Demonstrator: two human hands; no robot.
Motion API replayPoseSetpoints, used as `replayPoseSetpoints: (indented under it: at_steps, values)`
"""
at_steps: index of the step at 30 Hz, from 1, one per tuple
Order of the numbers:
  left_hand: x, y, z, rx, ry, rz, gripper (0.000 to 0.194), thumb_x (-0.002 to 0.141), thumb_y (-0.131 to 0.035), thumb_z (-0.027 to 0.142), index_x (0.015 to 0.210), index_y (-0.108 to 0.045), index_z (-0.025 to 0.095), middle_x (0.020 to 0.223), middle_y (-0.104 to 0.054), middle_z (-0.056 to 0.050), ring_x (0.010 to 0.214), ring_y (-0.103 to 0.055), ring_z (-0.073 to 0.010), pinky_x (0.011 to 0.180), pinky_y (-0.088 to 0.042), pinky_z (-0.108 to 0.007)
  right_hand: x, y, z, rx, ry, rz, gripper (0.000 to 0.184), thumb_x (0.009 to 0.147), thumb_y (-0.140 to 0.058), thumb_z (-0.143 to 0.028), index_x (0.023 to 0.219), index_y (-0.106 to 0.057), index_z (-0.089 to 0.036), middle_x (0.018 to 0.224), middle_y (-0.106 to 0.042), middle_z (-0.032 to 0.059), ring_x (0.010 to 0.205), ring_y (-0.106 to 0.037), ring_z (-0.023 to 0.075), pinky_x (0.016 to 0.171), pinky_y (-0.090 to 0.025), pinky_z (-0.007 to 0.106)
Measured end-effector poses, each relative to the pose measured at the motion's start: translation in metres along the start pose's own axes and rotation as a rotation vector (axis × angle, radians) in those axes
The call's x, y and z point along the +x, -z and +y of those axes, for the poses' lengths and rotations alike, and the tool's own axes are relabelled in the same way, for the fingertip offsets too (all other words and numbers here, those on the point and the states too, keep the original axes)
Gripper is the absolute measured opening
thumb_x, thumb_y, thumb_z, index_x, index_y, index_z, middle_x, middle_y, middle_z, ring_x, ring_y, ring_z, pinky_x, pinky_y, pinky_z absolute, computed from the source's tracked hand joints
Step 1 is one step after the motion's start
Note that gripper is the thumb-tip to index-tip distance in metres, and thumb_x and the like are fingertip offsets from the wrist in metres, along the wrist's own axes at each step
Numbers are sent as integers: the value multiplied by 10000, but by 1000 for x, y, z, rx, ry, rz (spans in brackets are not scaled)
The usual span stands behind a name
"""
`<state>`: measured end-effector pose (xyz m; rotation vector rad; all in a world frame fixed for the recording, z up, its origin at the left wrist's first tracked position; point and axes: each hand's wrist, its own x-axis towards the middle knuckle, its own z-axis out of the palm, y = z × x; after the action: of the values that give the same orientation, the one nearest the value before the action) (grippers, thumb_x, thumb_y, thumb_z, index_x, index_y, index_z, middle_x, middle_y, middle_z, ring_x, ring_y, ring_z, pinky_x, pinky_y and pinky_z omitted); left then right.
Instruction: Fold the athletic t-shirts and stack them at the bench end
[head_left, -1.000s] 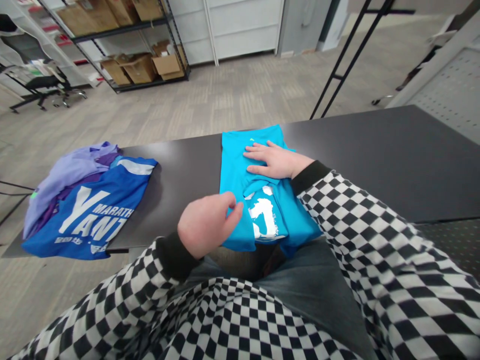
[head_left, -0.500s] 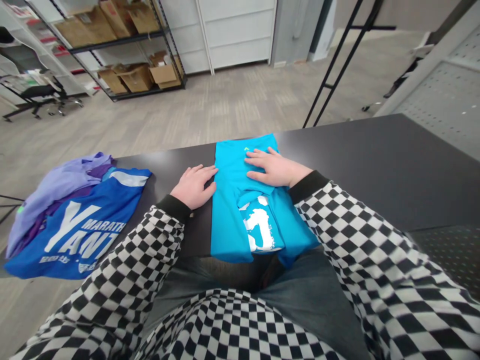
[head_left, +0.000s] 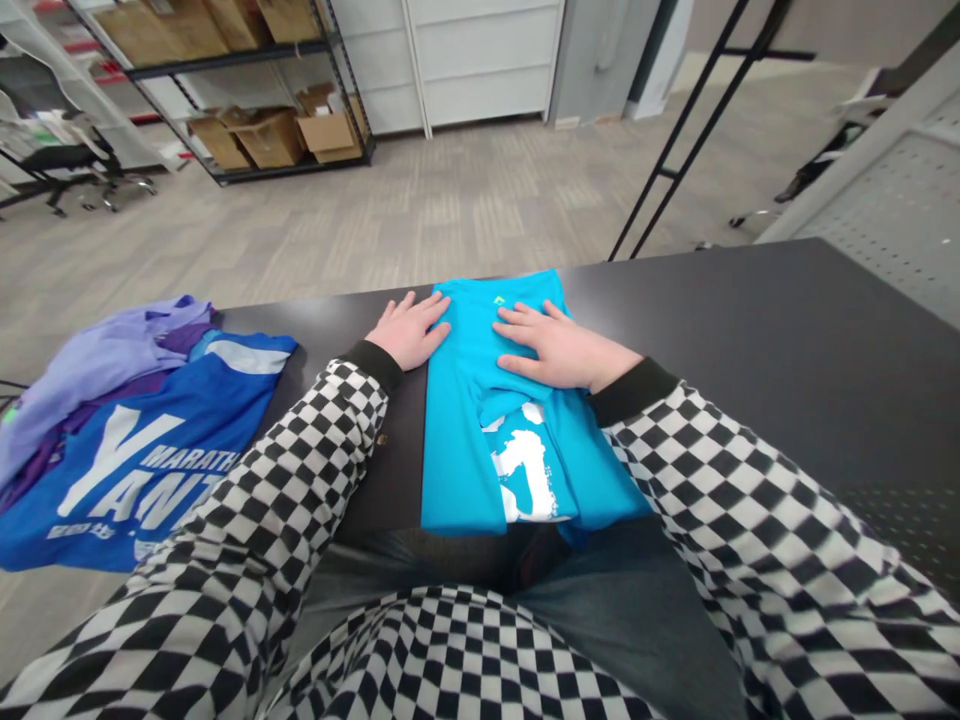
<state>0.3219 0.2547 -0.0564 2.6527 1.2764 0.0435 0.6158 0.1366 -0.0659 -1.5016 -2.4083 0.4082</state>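
While both hands lie open on it, the turquoise shirt [head_left: 457,440] sits at the centre of the frame, across the black bench [head_left: 735,350], and its folding looks partway along. The left hand [head_left: 409,332] is spread, with its fingertips on the shirt's upper left edge; the right hand [head_left: 556,352] rests flat beside the small yellow-green logo [head_left: 500,300]. Neither appears to grip any cloth, though what lies beneath the palms cannot be seen.

As for what is done, the left side makes a long, fairly straight edge, and layers of cloth appear turned inward around the white print [head_left: 527,465], which shows in a gap at lower centre. The upper part looks fairly flat.

What seems left is mostly toward the bottom and right: the lower right part flares outward close to the right forearm, the bottom edge is uneven near the bench's near edge, and the layers above the print are bunched. The shirt remains long from top to bottom, with no fold across its whole length to be seen.

At the left of the frame, a royal blue shirt [head_left: 217,390] and a lavender garment [head_left: 97,350] lie heaped together, loose and unfolded.
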Motion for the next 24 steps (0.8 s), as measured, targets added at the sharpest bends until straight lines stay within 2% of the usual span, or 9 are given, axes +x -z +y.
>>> replayPoseSetpoints:
  at_steps: [3, 5, 10, 15, 18, 22, 24]
  values:
    - [-8, 4, -15, -37, 29, 4, 721, 1113, -422, 601, 1764, -430, 291, 1860, -328, -40, 1732, -177, -496, 1351, -159, -805, 0, 1, -2, -2, 11, -13, 793, 1082, -531, -746, 1727, -513, -286, 1835, -351, 93, 1707, -287, 458, 1378, -79, 778]
    - [-11, 7, -19, -81, 6, 43, 730, 1098, -465, 597, 1748, -457, 265, 1856, -335, -77, 1737, -201, -461, 1362, -165, -779, 0, 2, -3, -7, 14, -23, 808, 1077, -539, -748, 1735, -499, -282, 1839, -339, 99, 1707, -286, 460, 1376, -84, 780]
    - [-4, 3, -5, -154, -145, 85, 693, 1117, -431, 523, 1751, -439, 243, 1856, -336, -108, 1735, -281, -336, 1398, -210, -645, -4, 8, 1, -22, -41, -69, 868, 1038, -588, -773, 1747, -479, -284, 1858, -277, 98, 1725, -198, 480, 1370, -89, 797]
    - [5, -1, 1, -148, -132, 134, 718, 1096, -453, 488, 1749, -433, 189, 1844, -356, -142, 1724, -309, -349, 1402, -230, -625, -16, 20, 8, 8, -131, -114, 946, 992, -615, -829, 1768, -435, -319, 1859, -287, 74, 1726, -197, 469, 1381, -133, 782]
    - [14, -1, -6, -154, -127, 163, 670, 1090, -434, 472, 1691, -522, 190, 1799, -448, -141, 1688, -391, -323, 1402, -273, -584, -17, 26, 11, 27, -134, -42, 854, 1047, -560, -787, 1754, -460, -319, 1841, -349, 70, 1720, -256, 432, 1393, -128, 758]
    - [25, -1, -9, -141, -230, 153, 666, 1063, -445, 447, 1650, -575, 160, 1776, -487, -133, 1673, -419, -297, 1410, -286, -499, -7, 27, 27, -24, -169, 152, 635, 1155, -423, -592, 1702, -544, -292, 1797, -443, 92, 1693, -354, 393, 1390, -109, 761]
    - [28, -1, -8, -123, -244, 129, 699, 1057, -463, 490, 1671, -554, 169, 1785, -476, -122, 1679, -406, -312, 1413, -276, -509, -3, 27, 43, -47, -192, 151, 598, 1154, -431, -539, 1687, -562, -301, 1788, -457, 95, 1692, -353, 405, 1368, -87, 804]
